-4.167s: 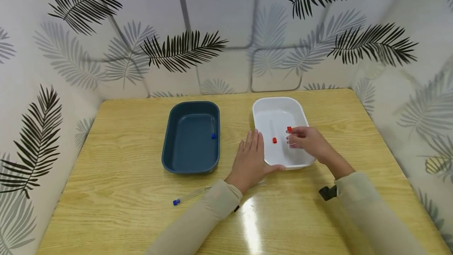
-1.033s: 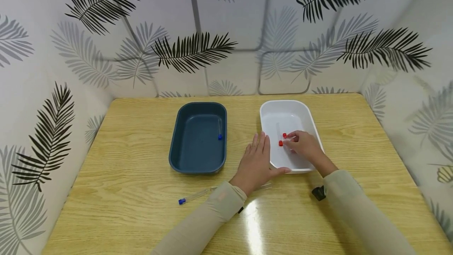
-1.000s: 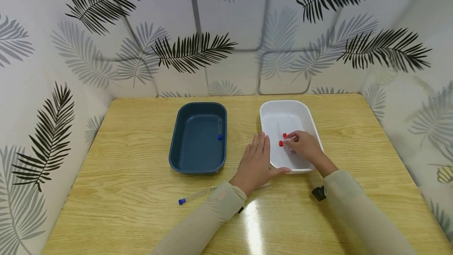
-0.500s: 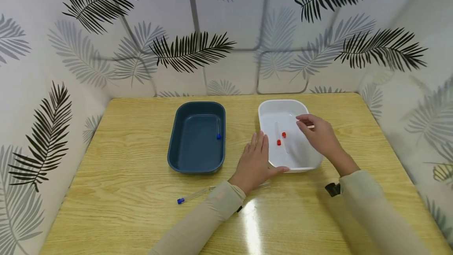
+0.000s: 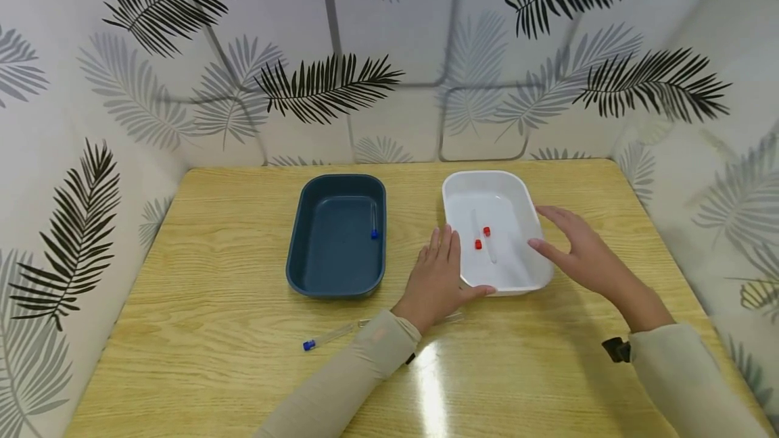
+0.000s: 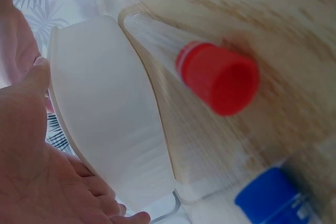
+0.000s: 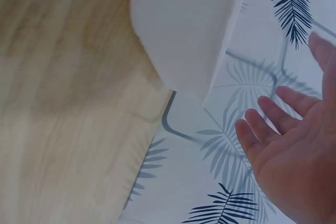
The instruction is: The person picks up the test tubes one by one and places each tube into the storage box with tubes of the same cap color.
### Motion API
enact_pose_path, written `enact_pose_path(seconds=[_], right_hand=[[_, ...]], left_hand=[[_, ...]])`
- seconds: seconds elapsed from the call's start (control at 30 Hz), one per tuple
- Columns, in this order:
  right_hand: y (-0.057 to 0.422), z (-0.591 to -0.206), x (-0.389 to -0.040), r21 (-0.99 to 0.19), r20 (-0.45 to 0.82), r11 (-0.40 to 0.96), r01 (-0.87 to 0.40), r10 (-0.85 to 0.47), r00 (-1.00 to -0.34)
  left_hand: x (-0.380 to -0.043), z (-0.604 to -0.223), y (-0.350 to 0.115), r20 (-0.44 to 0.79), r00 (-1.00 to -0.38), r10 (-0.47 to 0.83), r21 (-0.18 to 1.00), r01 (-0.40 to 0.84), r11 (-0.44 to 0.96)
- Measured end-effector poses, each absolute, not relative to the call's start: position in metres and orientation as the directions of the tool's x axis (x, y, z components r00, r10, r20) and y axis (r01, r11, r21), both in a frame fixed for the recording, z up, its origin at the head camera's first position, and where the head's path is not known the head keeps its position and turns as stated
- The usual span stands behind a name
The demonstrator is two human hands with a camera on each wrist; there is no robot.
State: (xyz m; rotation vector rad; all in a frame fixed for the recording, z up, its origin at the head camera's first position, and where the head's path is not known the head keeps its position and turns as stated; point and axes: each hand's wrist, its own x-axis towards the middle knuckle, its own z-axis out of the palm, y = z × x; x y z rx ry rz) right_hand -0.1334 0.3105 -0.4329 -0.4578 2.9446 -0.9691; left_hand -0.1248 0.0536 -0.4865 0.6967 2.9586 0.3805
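Observation:
My left hand (image 5: 433,282) rests at the near-left corner of the white tray (image 5: 450,189), fingers straight along its side and thumb along the front rim. Two clear test tubes with red caps lie inside: one red-capped tube (image 5: 477,244) points away, the other red-capped tube (image 5: 490,246) points toward me. My right hand (image 5: 578,249) hovers at the tray's right rim, fingers spread and holding nothing. In the left wrist view, a red-capped tube (image 6: 218,77) lies on the table near a blue cap (image 6: 270,195). My left forearm hides part of these in the head view.
Left of the white tray stands a dark blue tray (image 5: 335,242) with one blue-capped tube (image 5: 374,225) along its right side. A blue-capped tube (image 5: 325,338) lies on the wooden table (image 5: 201,276) in front. A patterned wall covering (image 5: 389,39) stands behind the table.
My right hand has laid the red-capped tube down beside the other in the white tray, let go, lifted and drawn back to the right. My left hand has stayed at the tray.

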Motion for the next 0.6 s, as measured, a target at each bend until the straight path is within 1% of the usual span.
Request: enact_pose_path(seconds=[0.2,0.37,0.6], right_hand=[[0.315,-0.449,-0.119,-0.553,0.036,0.779,-0.295,-0.331,-0.943],[0.315,-0.461,-0.113,-0.528,-0.015,0.789,-0.315,-0.379,-0.925],[0.315,-0.474,-0.111,-0.534,-0.086,0.806,-0.256,-0.353,-0.932]], left_hand=[[-0.124,-0.488,0.053,-0.006,-0.893,0.45,0.258,0.433,0.864],[-0.124,-0.489,0.051,0.007,-0.894,0.448,0.256,0.435,0.863],[-0.125,-0.489,0.052,0.013,-0.888,0.46,0.259,0.447,0.856]])
